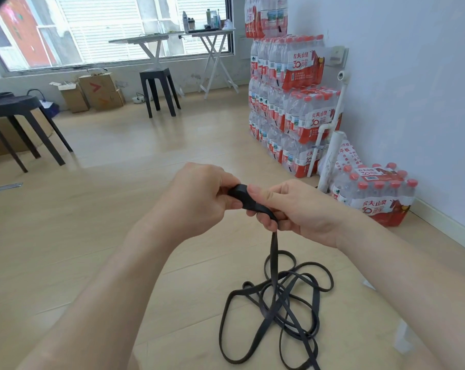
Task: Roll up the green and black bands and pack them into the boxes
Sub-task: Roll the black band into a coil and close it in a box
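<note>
Black band (242, 195) in left hand (196, 200) and right hand (302, 210); packs (303, 68) read 农夫山泉

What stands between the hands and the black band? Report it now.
Nothing visible does. The left hand and right hand both directly grip the rolled end of the black band; the rest hangs down to loose, crossing loops on the floor.

Bright, even daylight pours through the window (26, 33), overexposing its blinds (98, 22). Below it the floor (135, 140) carries soft glare and faint shadows. Left of it sits a dark, blurred corner, and lines bow.
</note>
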